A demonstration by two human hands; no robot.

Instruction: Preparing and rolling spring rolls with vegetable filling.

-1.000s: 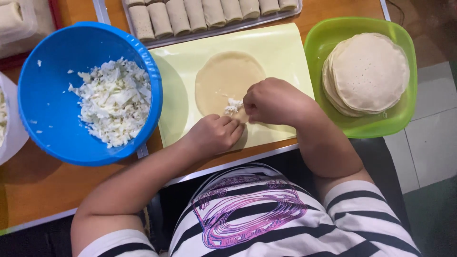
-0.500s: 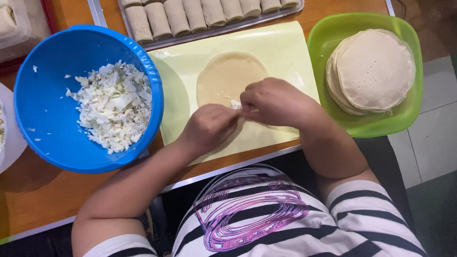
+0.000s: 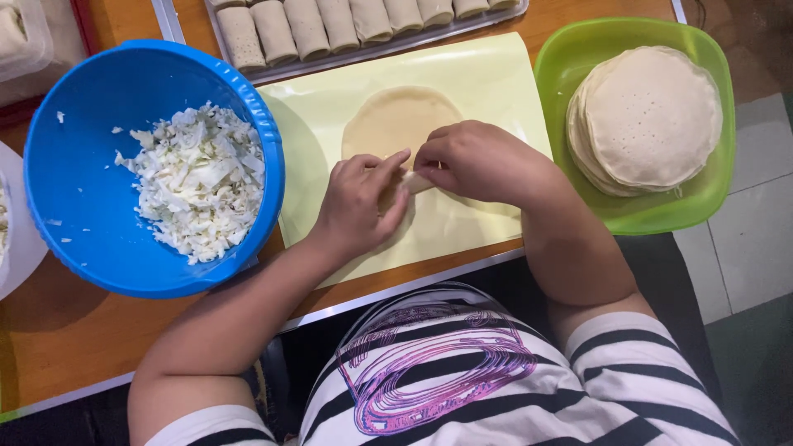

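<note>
a round blue plastic bowl [image 3: 91, 206] sits at the left on the wooden table [image 3: 58, 330], holding a loose heap of shredded white cabbage [image 3: 198, 177] with stray bits stuck to its smooth wall. at the right a square-ish green plastic tray [image 3: 628, 211] carries a neat stack of thin round wrappers [image 3: 648, 116], pale and dotted with tiny pores. along the top edge a metal tray [image 3: 347, 59] holds a row of finished rolls [image 3: 310, 25], tan cylinders lying side by side.

in the middle lies a pale yellow mat [image 3: 487, 78], flat and matte, with one round wrapper [image 3: 396, 120] spread on it. the left hand [image 3: 359, 202] and the right hand [image 3: 479, 161] meet over its near edge, fingers curled down and pinching the folded dough between them; whatever filling is inside is hidden under the fingers. the far half of the wrapper shows bare and smooth.

a white dish's rim [image 3: 16, 248] peeks in at the far left.
</note>
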